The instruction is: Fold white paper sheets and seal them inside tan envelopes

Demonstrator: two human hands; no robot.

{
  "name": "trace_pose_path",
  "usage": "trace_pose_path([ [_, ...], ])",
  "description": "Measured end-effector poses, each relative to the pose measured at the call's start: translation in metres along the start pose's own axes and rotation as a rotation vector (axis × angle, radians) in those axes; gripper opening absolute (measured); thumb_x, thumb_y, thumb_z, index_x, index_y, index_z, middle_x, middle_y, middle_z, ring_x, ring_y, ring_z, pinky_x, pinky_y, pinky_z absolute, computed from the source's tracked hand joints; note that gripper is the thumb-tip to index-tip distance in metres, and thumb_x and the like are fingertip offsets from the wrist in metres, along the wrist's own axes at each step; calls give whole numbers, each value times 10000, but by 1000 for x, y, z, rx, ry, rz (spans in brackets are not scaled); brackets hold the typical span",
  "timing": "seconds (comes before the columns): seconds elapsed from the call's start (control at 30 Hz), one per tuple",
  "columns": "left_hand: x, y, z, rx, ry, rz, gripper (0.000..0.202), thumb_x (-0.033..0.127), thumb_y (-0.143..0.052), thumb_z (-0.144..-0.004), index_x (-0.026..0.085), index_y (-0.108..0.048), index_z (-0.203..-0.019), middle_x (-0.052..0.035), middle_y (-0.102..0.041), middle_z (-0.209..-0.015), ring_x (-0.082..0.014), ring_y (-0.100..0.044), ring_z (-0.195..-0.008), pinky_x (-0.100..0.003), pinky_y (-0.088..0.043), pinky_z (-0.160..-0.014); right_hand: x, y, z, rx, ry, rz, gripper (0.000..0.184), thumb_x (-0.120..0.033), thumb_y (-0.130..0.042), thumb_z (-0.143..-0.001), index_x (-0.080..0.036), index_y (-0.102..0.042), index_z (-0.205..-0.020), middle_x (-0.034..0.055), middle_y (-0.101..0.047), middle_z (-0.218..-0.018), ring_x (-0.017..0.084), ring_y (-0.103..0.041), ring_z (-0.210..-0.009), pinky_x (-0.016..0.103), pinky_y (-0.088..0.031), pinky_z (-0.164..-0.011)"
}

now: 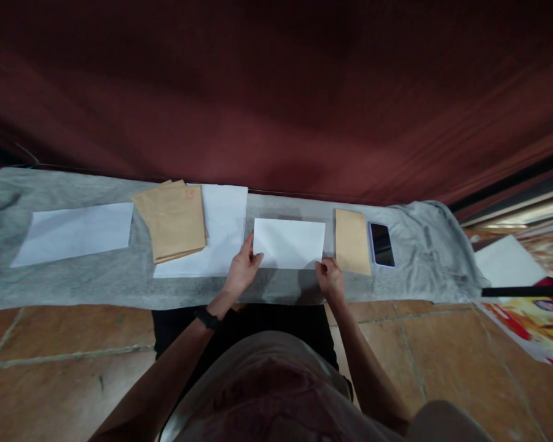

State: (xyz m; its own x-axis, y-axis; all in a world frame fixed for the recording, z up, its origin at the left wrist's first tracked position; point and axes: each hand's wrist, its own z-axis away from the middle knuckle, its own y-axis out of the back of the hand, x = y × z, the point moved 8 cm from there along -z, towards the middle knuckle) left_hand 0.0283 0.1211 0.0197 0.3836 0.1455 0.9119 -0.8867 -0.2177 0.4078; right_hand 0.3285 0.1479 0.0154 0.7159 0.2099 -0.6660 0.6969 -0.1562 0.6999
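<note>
A folded sheet of white paper [289,242] is held between my two hands, just above the grey cloth. My left hand [244,264] pinches its left edge with the thumb on top. At the lower right corner, my right hand [330,275] grips the paper between thumb and fingers. To the left lie several brown envelopes [179,221] in a fanned stack, partly over larger white sheets [225,227]. A single brown envelope [352,241] lies close to the right of my right hand.
The narrow table is covered by a grey cloth [96,276]. A phone [382,245] lies at the right, and another white sheet [76,233] at the far left. A dark red curtain-like surface [276,110] rises behind. Colourful packaging [539,325] is at the lower right, by the floor.
</note>
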Motion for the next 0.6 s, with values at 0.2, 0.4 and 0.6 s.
trace_pose_path([
  [0.2, 3, -9, -2, 15, -110, -149, 689, 173, -593, -884, 219, -421, -1550, -34, -745, -1030, -173, -696, -810, -338, -585, -857, -10, 2, 6, 29, 64, 163, 169, -258, -498, -958, -209, -632, -866, 108, -622, -914, 268, -595, -930, 433, -531, -879],
  [0.4, 1, -14, -6, 9, -165, -243, 609, 138, -590, -879, 198, -518, -1480, -111, -695, -1288, -223, -703, -1020, -400, -578, -975, -17, -2, 14, -9, 103, 312, 150, -186, -491, -944, -163, -638, -965, 159, -626, -1012, 300, -579, -1000, 487, -521, -923],
  [0.6, -1, -14, -3, 21, -178, -242, 578, 145, -605, -885, 200, -537, -1457, -108, -692, -1252, -218, -701, -995, -396, -584, -958, -13, -3, 12, 8, 97, 194, 168, -164, -453, -949, -166, -620, -971, 149, -616, -1008, 298, -580, -1028, 484, -523, -930],
])
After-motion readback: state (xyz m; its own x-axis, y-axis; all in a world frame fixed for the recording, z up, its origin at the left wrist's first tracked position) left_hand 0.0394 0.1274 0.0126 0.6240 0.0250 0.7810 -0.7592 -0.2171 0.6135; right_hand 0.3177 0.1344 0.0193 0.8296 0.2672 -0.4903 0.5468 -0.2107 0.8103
